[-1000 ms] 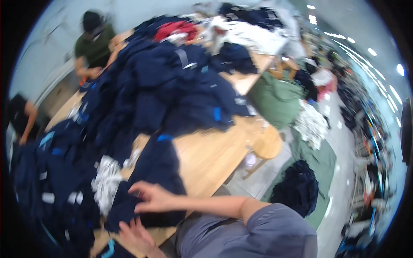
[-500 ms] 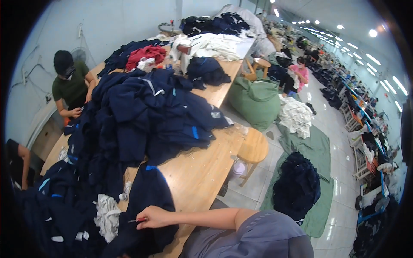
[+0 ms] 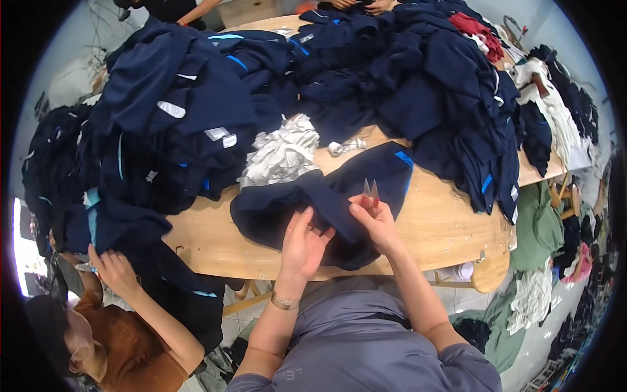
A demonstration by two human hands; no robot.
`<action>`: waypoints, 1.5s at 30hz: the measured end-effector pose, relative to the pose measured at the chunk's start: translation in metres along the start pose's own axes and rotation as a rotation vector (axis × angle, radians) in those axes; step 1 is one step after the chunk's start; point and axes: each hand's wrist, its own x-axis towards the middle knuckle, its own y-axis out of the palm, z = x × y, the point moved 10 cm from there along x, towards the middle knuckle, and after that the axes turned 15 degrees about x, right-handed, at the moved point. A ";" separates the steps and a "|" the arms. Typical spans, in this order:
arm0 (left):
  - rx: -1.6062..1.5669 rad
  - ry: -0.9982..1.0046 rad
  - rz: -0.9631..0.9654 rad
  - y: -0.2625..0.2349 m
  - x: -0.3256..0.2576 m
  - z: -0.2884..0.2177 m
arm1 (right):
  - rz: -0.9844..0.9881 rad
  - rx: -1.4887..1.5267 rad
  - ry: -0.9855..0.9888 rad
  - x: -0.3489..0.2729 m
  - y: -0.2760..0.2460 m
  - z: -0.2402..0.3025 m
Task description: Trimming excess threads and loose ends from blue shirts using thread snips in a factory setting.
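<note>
A navy garment (image 3: 382, 173) with a blue strip at its corner lies folded over the table's near side, in front of me. At its near edge is my left hand (image 3: 304, 248), palm turned up and fingers apart, touching the cloth without visibly gripping it. My right hand (image 3: 377, 225) is closed around small red-handled thread snips (image 3: 370, 193). Their two pointed blades stick up from the fist, slightly parted, above the garment. Part of that hand rests against the fabric. Just beyond the garment sits a heap of crumpled white cloth pieces (image 3: 281, 153).
Large piles of navy garments (image 3: 183, 98) cover the wooden table (image 3: 434, 238) to the left and far right. At left, a co-worker in a brown top (image 3: 130, 346) handles navy cloth. Other people's hands show at the far edge. A wooden stool (image 3: 490, 271) stands at right.
My view has swung left and down onto the near garment. My left hand has come into view beside it. The snips stay in my right hand, their blades now upward.
</note>
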 end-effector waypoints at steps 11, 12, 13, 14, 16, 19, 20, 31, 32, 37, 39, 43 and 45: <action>0.253 0.322 -0.062 -0.015 0.003 -0.017 | -0.071 -0.128 0.001 -0.003 -0.019 -0.011; 0.252 0.326 -0.059 -0.016 0.002 -0.020 | -0.094 0.092 0.001 -0.003 -0.025 -0.013; 0.830 0.403 -0.151 -0.013 -0.005 -0.031 | -0.131 0.224 0.063 -0.006 -0.029 -0.013; 1.411 0.463 -0.244 -0.005 -0.010 -0.041 | -0.071 0.299 0.114 -0.004 -0.033 -0.015; 1.426 0.457 -0.337 -0.005 -0.018 -0.057 | -0.184 0.404 0.121 -0.006 -0.047 -0.017; 1.584 0.916 -0.421 0.031 -0.033 -0.096 | -0.193 0.443 0.118 -0.008 -0.054 -0.013; 1.606 1.035 -0.369 0.041 -0.028 -0.099 | -0.180 0.462 0.112 -0.009 -0.056 -0.012; 1.770 0.511 0.471 0.064 0.054 -0.033 | -0.210 0.463 0.042 -0.023 -0.090 -0.003; 1.441 0.208 0.449 0.049 0.058 -0.028 | -0.258 0.435 0.056 -0.020 -0.096 -0.004; 1.213 0.436 0.380 0.064 0.024 -0.058 | -0.169 -0.056 0.043 -0.007 -0.089 -0.013; 1.192 0.445 0.337 0.062 0.016 -0.065 | -0.153 -0.328 -0.078 0.001 -0.077 0.000; 1.090 0.364 0.299 0.056 0.007 -0.073 | -0.104 -0.337 -0.332 0.004 -0.022 0.047; 1.052 0.292 0.311 0.052 0.007 -0.068 | -0.012 -0.255 -0.313 0.001 0.015 0.060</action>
